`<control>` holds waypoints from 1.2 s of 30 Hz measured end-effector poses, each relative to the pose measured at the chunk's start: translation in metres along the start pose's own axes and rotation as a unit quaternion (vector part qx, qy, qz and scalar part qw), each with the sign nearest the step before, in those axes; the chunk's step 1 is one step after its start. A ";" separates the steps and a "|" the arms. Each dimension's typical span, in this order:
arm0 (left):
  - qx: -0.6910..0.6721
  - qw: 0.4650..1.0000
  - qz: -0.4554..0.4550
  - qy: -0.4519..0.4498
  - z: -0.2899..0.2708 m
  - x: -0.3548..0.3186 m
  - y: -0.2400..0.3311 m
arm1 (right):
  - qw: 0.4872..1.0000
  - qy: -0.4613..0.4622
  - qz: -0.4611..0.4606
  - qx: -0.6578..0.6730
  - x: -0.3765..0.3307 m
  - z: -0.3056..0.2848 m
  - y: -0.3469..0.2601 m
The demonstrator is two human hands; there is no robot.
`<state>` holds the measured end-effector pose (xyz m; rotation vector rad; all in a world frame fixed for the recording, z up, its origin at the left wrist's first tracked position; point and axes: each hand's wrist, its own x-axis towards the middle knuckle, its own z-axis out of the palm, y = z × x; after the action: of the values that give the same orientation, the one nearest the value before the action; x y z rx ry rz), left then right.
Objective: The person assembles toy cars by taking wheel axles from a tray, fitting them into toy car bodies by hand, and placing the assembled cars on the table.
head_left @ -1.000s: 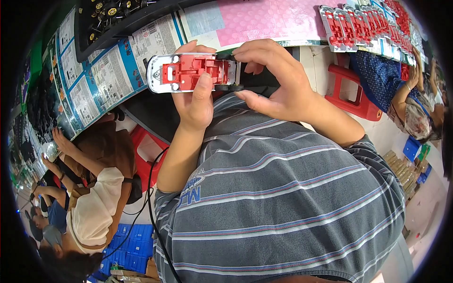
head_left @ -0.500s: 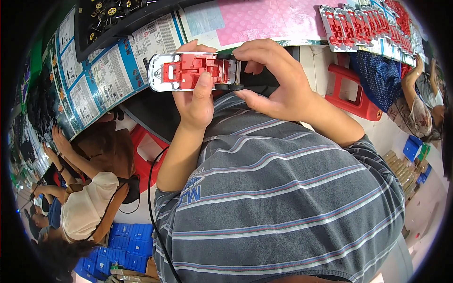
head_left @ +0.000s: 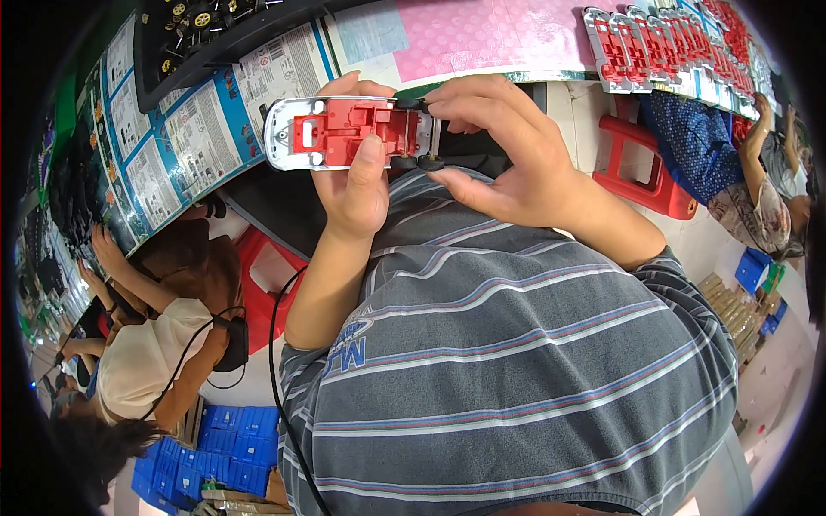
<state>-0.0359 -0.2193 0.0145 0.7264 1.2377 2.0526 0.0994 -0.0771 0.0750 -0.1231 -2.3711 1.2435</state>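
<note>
My left hand (head_left: 357, 185) grips a toy car chassis (head_left: 335, 133) from below, thumb laid across its red insert; the body is silver-grey and lies upside down, level, just in front of the table edge. My right hand (head_left: 503, 146) pinches a black wheel-and-axle set (head_left: 419, 160) at the chassis's right end, fingers curled over it. Both hands are held above my striped grey shirt.
A pink mat (head_left: 465, 34) and printed sheets (head_left: 198, 129) cover the table (head_left: 533, 77). A black tray of small wheels (head_left: 198, 26) sits at the back left. A row of finished chassis (head_left: 662, 43) lines the right. Red stools (head_left: 645, 163), blue crates (head_left: 215, 439) and seated people flank me.
The chassis and both hands stay almost in place. My right fingers have shifted slightly at the wheel end; the person at lower left has leaned.
</note>
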 end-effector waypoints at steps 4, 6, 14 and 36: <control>-0.062 0.998 0.020 0.003 0.003 0.000 0.004 | 1.000 -0.004 0.010 0.017 -0.002 -0.001 -0.006; -0.065 0.998 0.022 -0.003 0.004 0.000 0.005 | 1.000 0.000 0.009 0.023 -0.002 -0.002 -0.006; -0.066 0.998 0.016 -0.003 0.006 0.000 0.004 | 0.999 0.000 0.023 0.034 -0.004 -0.003 -0.003; -0.088 0.994 -0.062 -0.024 0.003 -0.002 -0.010 | 0.999 0.032 -0.018 -0.027 0.037 0.004 -0.004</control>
<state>-0.0306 -0.2158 0.0064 0.5983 1.0346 2.0007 0.0648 -0.0724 0.0893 -0.1357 -2.3426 1.1420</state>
